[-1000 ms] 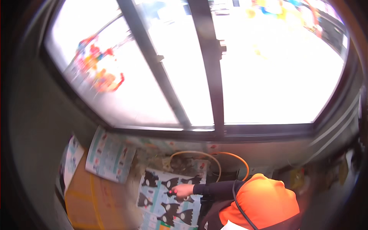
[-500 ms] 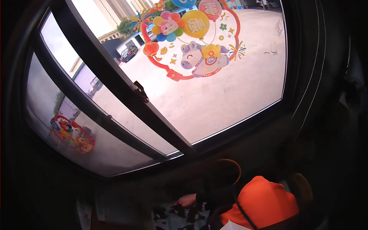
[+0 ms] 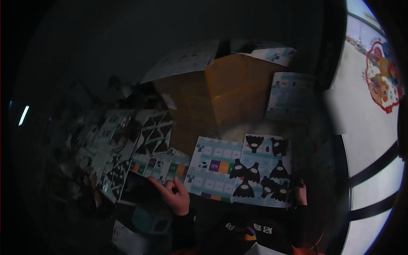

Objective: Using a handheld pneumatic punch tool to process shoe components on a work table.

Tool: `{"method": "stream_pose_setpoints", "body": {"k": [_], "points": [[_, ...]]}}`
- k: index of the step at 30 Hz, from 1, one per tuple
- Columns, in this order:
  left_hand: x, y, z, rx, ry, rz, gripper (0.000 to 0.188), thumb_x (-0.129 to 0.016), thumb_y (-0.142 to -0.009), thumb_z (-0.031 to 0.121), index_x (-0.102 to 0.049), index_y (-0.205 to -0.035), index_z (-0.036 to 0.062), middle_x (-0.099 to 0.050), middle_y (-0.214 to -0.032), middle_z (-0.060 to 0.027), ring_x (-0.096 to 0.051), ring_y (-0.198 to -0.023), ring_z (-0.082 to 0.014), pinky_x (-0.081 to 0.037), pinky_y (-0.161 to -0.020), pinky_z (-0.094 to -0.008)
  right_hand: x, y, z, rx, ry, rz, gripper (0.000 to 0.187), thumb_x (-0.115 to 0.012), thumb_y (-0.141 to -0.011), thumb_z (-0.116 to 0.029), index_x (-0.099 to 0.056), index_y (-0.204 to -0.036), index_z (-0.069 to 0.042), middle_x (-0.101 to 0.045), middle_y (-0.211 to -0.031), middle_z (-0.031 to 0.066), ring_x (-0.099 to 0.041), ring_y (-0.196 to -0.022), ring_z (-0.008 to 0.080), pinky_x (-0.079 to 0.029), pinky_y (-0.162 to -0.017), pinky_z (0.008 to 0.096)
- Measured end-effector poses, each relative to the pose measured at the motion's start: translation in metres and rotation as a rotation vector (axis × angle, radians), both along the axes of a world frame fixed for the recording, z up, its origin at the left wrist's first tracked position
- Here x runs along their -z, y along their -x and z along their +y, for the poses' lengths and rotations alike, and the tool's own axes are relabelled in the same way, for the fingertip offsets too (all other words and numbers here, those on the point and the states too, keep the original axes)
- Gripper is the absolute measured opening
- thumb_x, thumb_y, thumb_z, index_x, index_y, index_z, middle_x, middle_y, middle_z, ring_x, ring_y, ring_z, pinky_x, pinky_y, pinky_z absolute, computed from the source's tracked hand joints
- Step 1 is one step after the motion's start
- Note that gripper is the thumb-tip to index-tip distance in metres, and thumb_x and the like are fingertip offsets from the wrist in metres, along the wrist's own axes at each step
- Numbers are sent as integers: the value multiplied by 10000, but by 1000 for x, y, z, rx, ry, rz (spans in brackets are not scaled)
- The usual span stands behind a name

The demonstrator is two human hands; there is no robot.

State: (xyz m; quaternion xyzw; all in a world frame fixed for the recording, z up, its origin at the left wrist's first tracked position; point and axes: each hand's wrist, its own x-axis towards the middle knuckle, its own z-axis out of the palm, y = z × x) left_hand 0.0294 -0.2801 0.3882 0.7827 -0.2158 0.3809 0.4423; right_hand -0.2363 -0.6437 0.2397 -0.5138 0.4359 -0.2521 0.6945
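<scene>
The scene is dim. My left hand [image 3: 173,194] hovers low in the middle, index finger stretched out to the left and the other fingers half curled, with nothing in it. It is just below a strip of printed sheets with coloured squares [image 3: 214,168]. My right hand [image 3: 300,192] rests at the right edge of a pale sheet covered with black fan-shaped cut-outs [image 3: 263,170]; its grip is too dark to make out. Both sleeves are dark.
Brown cardboard boxes [image 3: 238,89] stand behind the sheets, with a printed sheet [image 3: 291,95] leaning against them. More sheets with black shapes [image 3: 127,144] spread to the left. A bright window [image 3: 369,140] with a colourful sticker [image 3: 382,72] fills the right edge.
The view has swung from the window to the left and down onto the floor. My left hand has come into view; my right hand stays at the sheet with black cut-outs.
</scene>
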Motion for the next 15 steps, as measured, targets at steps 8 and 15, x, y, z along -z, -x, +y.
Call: {"method": "stream_pose_setpoints", "body": {"k": [8, 15], "points": [[23, 34, 108, -185, -151, -103, 153, -656, -792, -90, -685, -806, 60, -575, -650, -103, -569, -547, -297, -415, -509, -388, 59, -44, -3, -187, 146, 118, 150, -565, -775, -52, -623, -912, -71, -541, -751, -18, -511, -606, 134, -434, -582, 293], [90, 63, 86, -68, -26, 139, 147, -673, -855, -26, -674, -950, 85, -597, -711, -74, -584, -550, -246, -408, -496, -325, 103, -41, -71, -286, 75, 362, 218, -546, -761, -112, -694, -901, -34, -574, -679, 26, -559, -589, 158, -441, -574, 287]]}}
